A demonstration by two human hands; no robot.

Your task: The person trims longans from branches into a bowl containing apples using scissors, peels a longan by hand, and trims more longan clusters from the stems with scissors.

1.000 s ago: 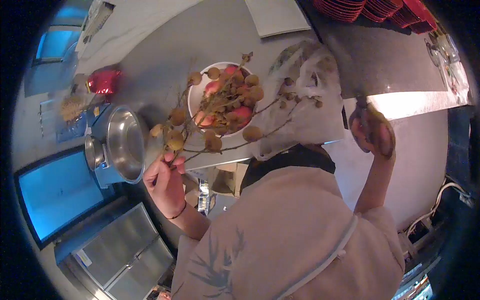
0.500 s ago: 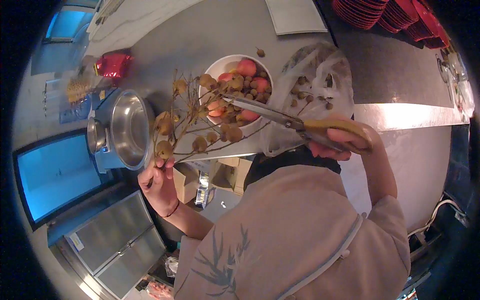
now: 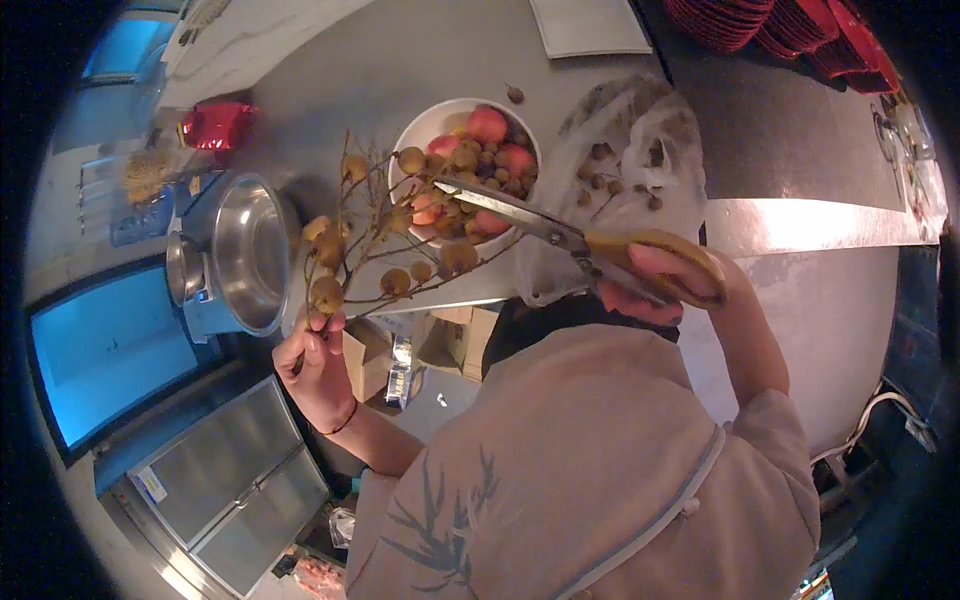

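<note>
My left hand (image 3: 318,365) pinches the stem end of a branch of longans (image 3: 396,282), whose round brown fruits and thin twigs spread over the counter's edge and overlap the white bowl (image 3: 398,142). In my right hand (image 3: 645,295) is a pair of scissors (image 3: 540,222) with yellow handles, fingers through the loops. The blade tips lie among the twigs, over the bowl in this view. Inside the bowl are loose longans and several reddish round fruits (image 3: 487,124). Beside it, a clear plastic bag (image 3: 560,190) has more longans on twigs.
A steel bowl (image 3: 252,310) sits left, with a smaller metal bowl (image 3: 184,268) next to it. Further back are a red packet (image 3: 219,126) and one loose longan (image 3: 515,94). Red stacked trays (image 3: 715,25) are at back right. Open cardboard boxes (image 3: 455,340) lie below the counter edge.
The scissors have shifted slightly left along with my right hand. My left hand keeps its pinch on the branch, and the whole view has moved a little.
</note>
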